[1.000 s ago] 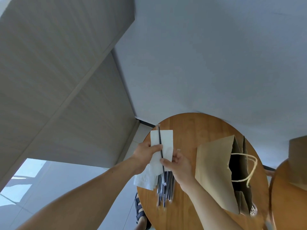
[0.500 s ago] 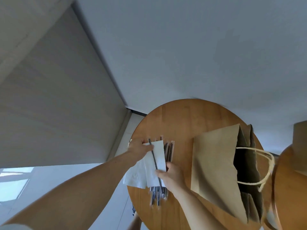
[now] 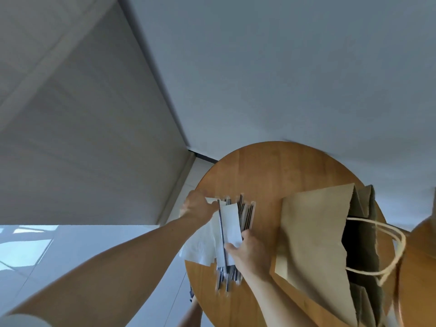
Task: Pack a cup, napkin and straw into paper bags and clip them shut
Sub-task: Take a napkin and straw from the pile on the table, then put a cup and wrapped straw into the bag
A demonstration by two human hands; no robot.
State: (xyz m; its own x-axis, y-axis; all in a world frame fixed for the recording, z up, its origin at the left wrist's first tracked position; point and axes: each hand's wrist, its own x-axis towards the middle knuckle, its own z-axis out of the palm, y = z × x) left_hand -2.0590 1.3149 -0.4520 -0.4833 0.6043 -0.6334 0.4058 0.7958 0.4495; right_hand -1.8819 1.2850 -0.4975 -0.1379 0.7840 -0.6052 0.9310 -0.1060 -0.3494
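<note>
A folded white napkin (image 3: 230,221) with a dark straw (image 3: 221,234) lying along it is held between both hands over the left part of a round wooden table (image 3: 271,171). My left hand (image 3: 197,207) pinches their far end. My right hand (image 3: 249,252) grips their near end. Under them lies a pile of several wrapped dark straws (image 3: 246,214) and a crumpled pile of white napkins (image 3: 200,247). An open brown paper bag (image 3: 313,237) with twine handles lies to the right, its mouth facing right. No cup is visible.
A second wooden tabletop (image 3: 422,260) shows at the right edge. A grey wall rises behind the table, and pale floor tiles (image 3: 59,251) lie to the left. A sandalled foot (image 3: 191,295) is below the table edge.
The view has tilted down and the table has come closer. The napkin and straw have stayed in both hands, with my left hand now further toward the table's left edge.
</note>
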